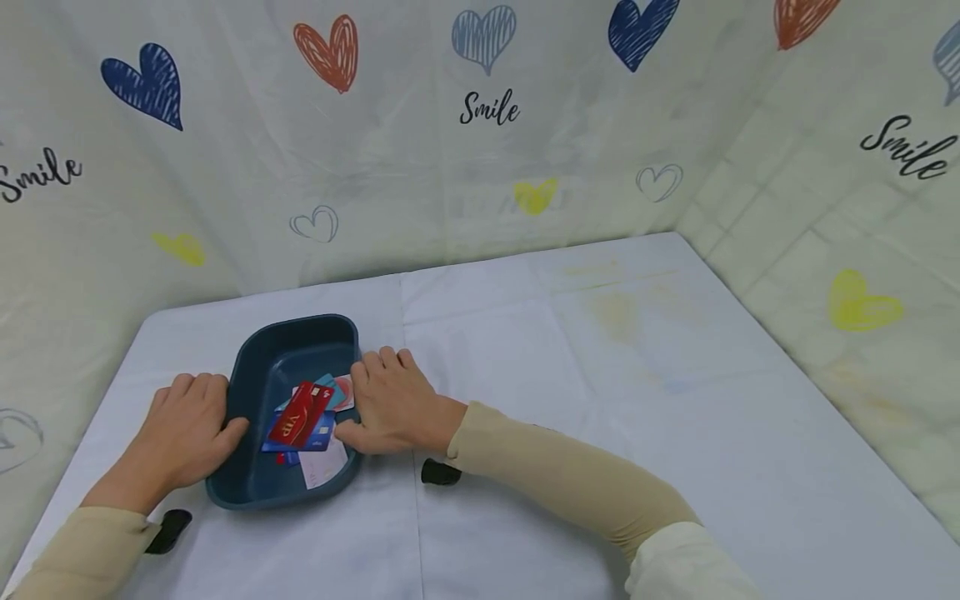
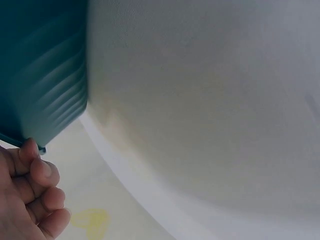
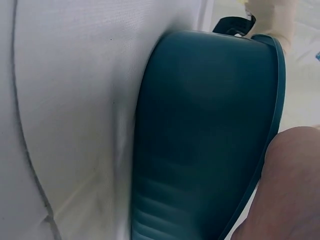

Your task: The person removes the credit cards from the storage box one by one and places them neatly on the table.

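A dark teal plastic basin (image 1: 300,343) with rounded corners stands on the left part of the table. My left hand (image 1: 182,427) grips its left rim, thumb over the edge; the left wrist view shows the bent fingers (image 2: 45,172) at the rim. On the opposite side my right hand (image 1: 396,406) holds the right rim, with its thumb inside. Several cards lie overlapped in the basin: a red VIP card (image 1: 302,415) on top, a blue card (image 1: 321,435) under it, and a white card (image 1: 324,468) lower down. The right wrist view shows the basin's outer wall (image 3: 200,125).
A white cloth covers the table (image 1: 570,467), creased and faintly stained yellow at the back. Behind and to the right hangs a pale curtain (image 1: 405,150) printed with hearts and "Smile". Black pieces (image 1: 440,472) show beneath both wrists.
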The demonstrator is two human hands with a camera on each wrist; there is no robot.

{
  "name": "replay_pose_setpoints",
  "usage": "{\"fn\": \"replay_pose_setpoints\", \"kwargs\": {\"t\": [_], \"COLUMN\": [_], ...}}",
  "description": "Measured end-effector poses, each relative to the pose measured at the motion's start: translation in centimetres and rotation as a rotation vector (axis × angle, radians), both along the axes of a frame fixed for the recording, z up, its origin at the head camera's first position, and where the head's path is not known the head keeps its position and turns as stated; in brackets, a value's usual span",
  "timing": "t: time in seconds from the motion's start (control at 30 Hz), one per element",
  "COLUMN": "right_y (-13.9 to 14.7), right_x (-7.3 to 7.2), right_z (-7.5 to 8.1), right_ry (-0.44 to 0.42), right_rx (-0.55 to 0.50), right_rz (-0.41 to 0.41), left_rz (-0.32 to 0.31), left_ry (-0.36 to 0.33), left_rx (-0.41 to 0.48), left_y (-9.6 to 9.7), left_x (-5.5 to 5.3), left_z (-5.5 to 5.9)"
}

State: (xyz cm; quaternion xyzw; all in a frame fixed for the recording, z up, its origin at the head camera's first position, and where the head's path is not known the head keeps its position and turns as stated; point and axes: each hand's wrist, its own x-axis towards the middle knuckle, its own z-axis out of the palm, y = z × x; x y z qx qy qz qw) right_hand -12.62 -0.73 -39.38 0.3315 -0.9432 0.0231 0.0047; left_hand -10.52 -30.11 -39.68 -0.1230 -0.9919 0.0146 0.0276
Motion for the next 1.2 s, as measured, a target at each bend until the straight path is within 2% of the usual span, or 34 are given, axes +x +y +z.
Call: {"fn": "replay_pose_setpoints", "kwargs": {"t": [0.9, 1.2], "right_y": [2.7, 3.4], "right_x": [0.4, 0.4], "right_z": [0.0, -0.1], "right_ry": [-0.004, -0.011], "right_rx": [-0.009, -0.009], "right_rz": [-0.015, -0.025], "left_rz": [-0.01, -0.017], "left_ry": [-0.03, -0.006], "left_rx": [-0.001, 0.003], "left_y": [2.7, 3.5], "left_x": [-0.3, -0.4], "left_z": [0.2, 0.0]}}
